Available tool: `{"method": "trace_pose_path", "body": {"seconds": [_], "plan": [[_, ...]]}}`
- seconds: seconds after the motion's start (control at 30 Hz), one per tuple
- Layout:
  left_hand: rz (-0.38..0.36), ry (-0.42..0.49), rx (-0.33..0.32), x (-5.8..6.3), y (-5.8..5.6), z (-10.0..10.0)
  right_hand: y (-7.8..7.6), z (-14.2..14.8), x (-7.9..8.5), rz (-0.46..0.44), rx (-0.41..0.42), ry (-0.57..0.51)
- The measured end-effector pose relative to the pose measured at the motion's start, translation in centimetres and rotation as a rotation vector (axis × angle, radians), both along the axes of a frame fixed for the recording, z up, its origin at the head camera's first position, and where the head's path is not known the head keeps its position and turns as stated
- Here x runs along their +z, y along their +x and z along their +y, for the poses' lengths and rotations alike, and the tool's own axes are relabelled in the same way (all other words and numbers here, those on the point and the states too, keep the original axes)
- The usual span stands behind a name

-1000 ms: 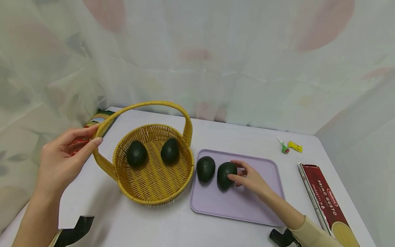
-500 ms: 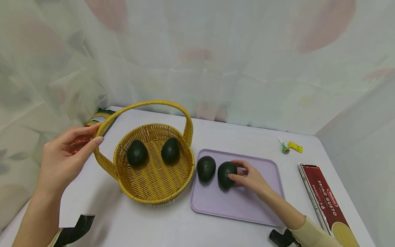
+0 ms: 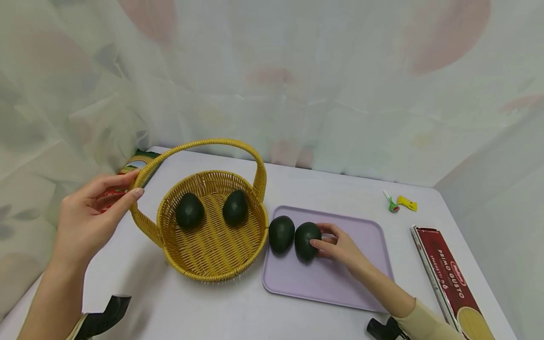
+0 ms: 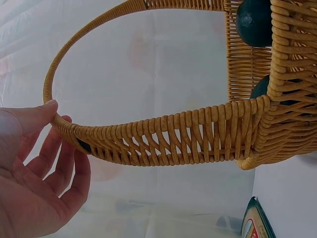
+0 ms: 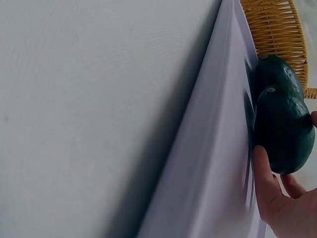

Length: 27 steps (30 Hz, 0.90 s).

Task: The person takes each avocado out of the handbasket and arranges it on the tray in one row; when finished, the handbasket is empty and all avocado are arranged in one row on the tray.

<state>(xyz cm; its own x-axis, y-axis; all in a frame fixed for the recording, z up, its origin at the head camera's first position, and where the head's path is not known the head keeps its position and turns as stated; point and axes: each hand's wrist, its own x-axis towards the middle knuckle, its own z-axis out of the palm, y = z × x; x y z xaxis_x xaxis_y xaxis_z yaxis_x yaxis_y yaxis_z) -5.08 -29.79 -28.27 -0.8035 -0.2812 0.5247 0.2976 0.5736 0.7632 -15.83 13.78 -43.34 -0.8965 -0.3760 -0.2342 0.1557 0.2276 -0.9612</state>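
My left hand (image 3: 93, 208) pinches the side of the arched handle (image 4: 168, 139) of a yellow wicker basket (image 3: 212, 278) between thumb and fingers. Inside the basket lie two dark green avocados, one on the left (image 3: 189, 211) and one on the right (image 3: 234, 208). Two more avocados are on a lilac tray (image 3: 335, 288) beside it. With thumb and fingers, my right hand (image 3: 340, 248) grips the right-hand one (image 3: 307, 242) from its right side. The other tray avocado (image 3: 281, 235) lies near the tray's left edge, right up against the gripped one.
On the right of the white table (image 3: 204, 311) lies a red spaghetti box (image 3: 450, 278). Behind it are a lollipop (image 3: 392, 204) and a yellow wrapped candy (image 3: 406, 202). A colourful packet (image 3: 138, 163) stands behind the basket handle at the back left.
My right hand and its avocado have shifted slightly left, and the other tray avocado has shifted slightly left too. The left hand and basket have stayed nearly still.
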Motion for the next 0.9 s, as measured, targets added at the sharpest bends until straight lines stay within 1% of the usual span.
{"method": "trace_pose_path", "body": {"seconds": [0.07,0.17,0.23,0.43,0.6,0.77,0.9], "plan": [[-0.003,0.001,0.003,0.1,0.0,0.1,0.0,0.0,0.0,0.003,-0.001,0.005],[-0.002,0.005,0.001,0.1,0.0,0.1,-0.1,0.0,0.1,0.031,0.001,0.036],[0.003,0.011,-0.006,0.1,0.0,0.1,-0.1,0.1,0.3,0.059,0.001,0.077],[-0.006,-0.006,0.011,0.0,0.0,0.0,-0.1,0.2,0.8,0.153,0.006,0.233],[-0.012,-0.008,0.017,0.0,0.0,0.0,-0.2,0.3,1.1,0.219,0.004,0.312],[-0.022,-0.008,0.018,0.0,0.1,0.1,-0.4,0.3,1.6,0.280,-0.006,0.325],[-0.012,0.001,0.007,-0.2,0.0,0.0,-0.8,0.0,2.2,0.340,-0.006,0.288]]}}
